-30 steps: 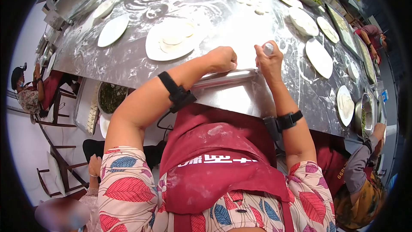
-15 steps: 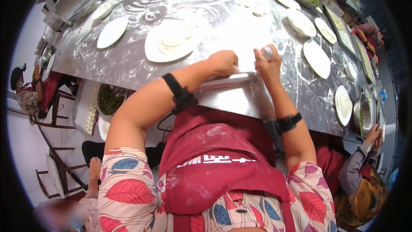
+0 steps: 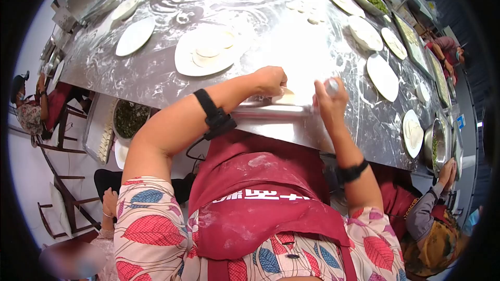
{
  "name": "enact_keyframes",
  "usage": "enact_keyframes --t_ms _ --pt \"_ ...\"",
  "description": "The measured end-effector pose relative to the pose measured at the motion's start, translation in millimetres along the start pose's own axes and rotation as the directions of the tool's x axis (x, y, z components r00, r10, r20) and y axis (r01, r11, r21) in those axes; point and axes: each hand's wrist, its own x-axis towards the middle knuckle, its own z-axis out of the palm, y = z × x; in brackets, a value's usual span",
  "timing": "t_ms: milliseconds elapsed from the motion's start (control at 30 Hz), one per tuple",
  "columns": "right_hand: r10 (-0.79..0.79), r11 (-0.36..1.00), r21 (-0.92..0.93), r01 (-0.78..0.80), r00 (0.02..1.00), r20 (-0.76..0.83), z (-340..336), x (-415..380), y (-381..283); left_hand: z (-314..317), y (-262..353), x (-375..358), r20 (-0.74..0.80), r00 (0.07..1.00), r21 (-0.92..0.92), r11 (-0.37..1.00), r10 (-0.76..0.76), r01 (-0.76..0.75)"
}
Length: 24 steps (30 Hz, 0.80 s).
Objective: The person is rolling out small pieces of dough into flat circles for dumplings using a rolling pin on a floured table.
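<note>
Near the table's front edge, my left hand [image 3: 270,81] is closed in a pinch on a small pale dough wrapper [image 3: 284,97]. My right hand [image 3: 331,105] is wrapped round a rolling pin, whose pale rounded end [image 3: 331,87] pokes out above the fist; the rest of the pin is hidden or blurred. A gap separates the right hand from the dough. Beyond my left hand, a white plate [image 3: 183,65] carries several flat round wrappers [image 3: 207,48].
Flour covers the steel table [image 3: 161,80]. Small dough pieces [image 3: 312,20] lie farther back. White plates [image 3: 383,78] line the right side, near a metal bowl [image 3: 440,138] of green filling. At left are an oval plate [image 3: 135,37] and a filling bowl [image 3: 130,119]. Other people work around the table.
My right hand has moved right and nearer to me with the rolling pin, away from my left hand. The dough wrapper under my left hand now shows. The view has shifted slightly.
</note>
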Motion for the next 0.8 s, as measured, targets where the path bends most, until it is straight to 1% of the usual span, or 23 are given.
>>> enact_keyframes --t_ms 33,67,100,167,200,233,300,367,400,433,500,533,567,633,667,733,767,800 --pt "0.01 1.0 0.015 -0.01 1.0 -0.001 -6.8 -13.0 0.5 -1.0 -3.7 -1.7 0.023 0.999 -0.099 0.994 -0.037 0.039" --pt "-0.009 0.996 0.085 0.006 1.0 0.027 -10.1 -20.9 -0.5 -1.2 -6.8 -5.3 0.057 0.996 -0.193 0.978 -0.073 0.083" --pt "-0.009 0.998 0.056 0.008 1.0 0.018 -6.4 -16.0 -1.3 1.0 -7.8 -8.8 0.105 0.989 -0.28 0.951 -0.105 0.131" --pt "-0.01 1.0 0.002 0.01 1.0 -0.028 7.0 8.0 -1.8 2.0 -2.3 -10.4 0.048 0.998 -0.139 0.989 -0.034 0.041" --pt "-0.015 1.0 -0.005 0.015 1.0 -0.016 13.5 21.9 3.6 -1.4 1.8 -7.3 0.009 1.0 -0.063 0.998 0.012 -0.012" --pt "-0.098 0.991 -0.094 0.094 0.994 -0.039 21.8 37.7 20.2 -2.3 3.0 -1.8 -0.004 1.0 -0.061 0.998 -0.001 0.001" --pt "-0.121 0.987 -0.114 0.117 0.992 -0.021 24.9 47.3 28.8 -0.6 1.1 8.2 -0.037 0.999 -0.071 0.997 -0.035 0.032" --pt "-0.049 0.999 -0.024 0.048 0.999 -0.006 11.7 23.6 8.2 0.6 3.6 3.6 -0.001 1.0 -0.051 0.999 -0.006 0.005" --pt "-0.021 0.999 -0.04 0.02 1.0 -0.017 4.7 7.5 -3.3 -3.0 7.9 -2.1 0.026 1.0 -0.02 1.0 -0.014 0.014" --pt "-0.034 0.998 -0.054 0.034 0.999 -0.001 -5.6 -6.8 4.2 -2.8 3.1 -3.0 0.02 1.0 -0.067 0.998 -0.014 0.016" --pt "-0.023 0.999 0.045 0.023 1.0 0.007 -10.8 -23.3 3.4 1.3 -7.3 -6.5 0.029 0.999 -0.15 0.988 -0.019 0.024" --pt "-0.009 1.0 0.013 0.009 1.0 0.004 -7.5 -17.1 -0.5 -3.4 -3.0 -11.1 0.132 0.988 -0.193 0.976 -0.078 0.103" --pt "0.006 1.0 -0.018 -0.006 1.0 -0.007 -1.1 -4.2 -3.5 -0.6 -1.6 -11.8 0.092 0.994 -0.131 0.989 -0.058 0.07" --pt "-0.082 0.995 -0.064 0.079 0.996 -0.046 18.2 28.7 13.8 -2.4 3.4 -7.5 -0.006 1.0 0.007 1.0 0.005 -0.005" --pt "-0.085 0.992 -0.095 0.081 0.995 -0.046 25.0 40.4 19.1 -3.2 2.0 -1.1 -0.03 0.999 0.015 1.0 -0.012 0.013" --pt "-0.097 0.978 -0.191 0.088 0.995 -0.036 25.6 41.8 14.9 0.2 2.4 2.5 0.003 1.0 -0.023 1.0 0.001 -0.001" --pt "-0.052 0.99 -0.137 0.046 0.998 -0.041 18.6 32.4 11.8 1.0 0.2 5.1 0.011 1.0 -0.05 0.999 0.007 -0.006" --pt "-0.001 0.996 -0.086 -0.002 0.999 -0.037 9.3 13.2 -4.6 -3.2 8.7 -1.9 0.058 0.998 0.045 0.999 -0.007 0.004"
